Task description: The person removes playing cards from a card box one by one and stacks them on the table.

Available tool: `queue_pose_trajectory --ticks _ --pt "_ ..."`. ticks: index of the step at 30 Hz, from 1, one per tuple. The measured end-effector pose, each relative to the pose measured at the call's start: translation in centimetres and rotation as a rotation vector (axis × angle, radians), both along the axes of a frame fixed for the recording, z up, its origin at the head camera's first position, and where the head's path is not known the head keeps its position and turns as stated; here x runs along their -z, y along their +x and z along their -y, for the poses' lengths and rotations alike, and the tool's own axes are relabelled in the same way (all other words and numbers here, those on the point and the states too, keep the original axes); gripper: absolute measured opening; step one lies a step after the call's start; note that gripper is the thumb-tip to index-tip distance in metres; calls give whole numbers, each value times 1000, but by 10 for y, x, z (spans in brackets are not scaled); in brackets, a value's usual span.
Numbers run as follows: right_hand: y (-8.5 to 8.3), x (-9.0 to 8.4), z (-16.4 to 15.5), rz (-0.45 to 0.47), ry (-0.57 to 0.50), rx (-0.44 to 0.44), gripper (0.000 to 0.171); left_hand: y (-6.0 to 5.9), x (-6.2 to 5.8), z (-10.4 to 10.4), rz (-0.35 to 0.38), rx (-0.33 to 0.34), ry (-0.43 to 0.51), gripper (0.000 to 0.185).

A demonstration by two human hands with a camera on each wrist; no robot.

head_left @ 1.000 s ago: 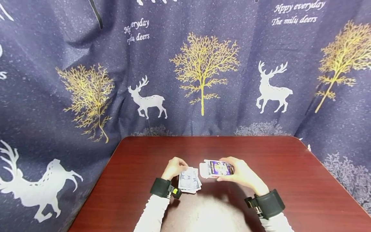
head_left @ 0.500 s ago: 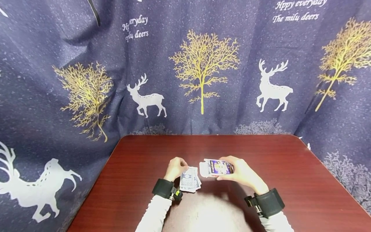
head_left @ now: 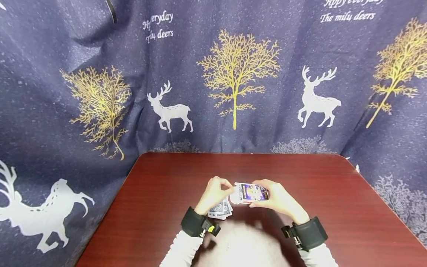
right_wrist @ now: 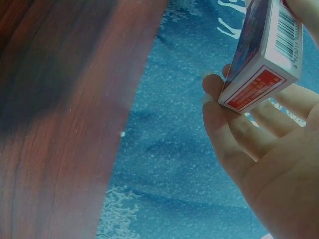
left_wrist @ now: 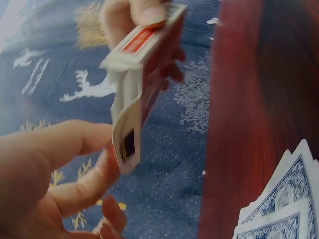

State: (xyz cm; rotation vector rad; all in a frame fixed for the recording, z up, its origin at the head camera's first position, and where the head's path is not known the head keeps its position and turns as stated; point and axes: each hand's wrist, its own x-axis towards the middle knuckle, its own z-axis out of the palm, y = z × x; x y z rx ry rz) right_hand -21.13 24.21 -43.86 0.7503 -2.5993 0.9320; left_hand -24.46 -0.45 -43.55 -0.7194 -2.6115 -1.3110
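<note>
Over tbl point(head_left: 166, 170), L hand point(head_left: 213, 194) pinches flap point(head_left: 236, 196); R hand point(head_left: 279, 199) holds box point(head_left: 254, 193) w/ wider grip.

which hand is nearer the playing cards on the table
Left. The left hand is close to the cards, partly hiding them in the head view; the right hand is farther off to their right, holding the box.

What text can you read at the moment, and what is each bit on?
"The milu deers": curtain, upper right; the line above is cut off.
"eryday" and "lu deers": curtain, upper left, partly lost in a fold.
"6": starts the barcode number on the card box; remaining digits too small.
Box's red panel and front: too blurred.
Playing cards: nothing legible.
</note>
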Motion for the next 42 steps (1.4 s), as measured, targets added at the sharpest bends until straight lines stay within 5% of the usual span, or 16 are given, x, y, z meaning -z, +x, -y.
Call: queue_pose_trajectory --ticks 3,7,14,22,31,42 --pt "1 -2 0 -4 -8 -1 64 5 -1 -7 -64 -35 -59 9" --pt "3 -4 0 -13 -17 -3 64 11 -2 -13 -20 -47 -57 14" --pt "3 -3 1 -36 -9 -6 63 12 -1 -14 237 -4 33 13" --pt "2 -3 -1 -17 -8 0 64 1 0 6 481 147 263 21" --pt "3 -4 -1 -25 3 10 64 -10 -4 48 441 168 221 24" --pt "5 -5 0 -24 -1 16 64 -15 -12 80 452 37 252 18"
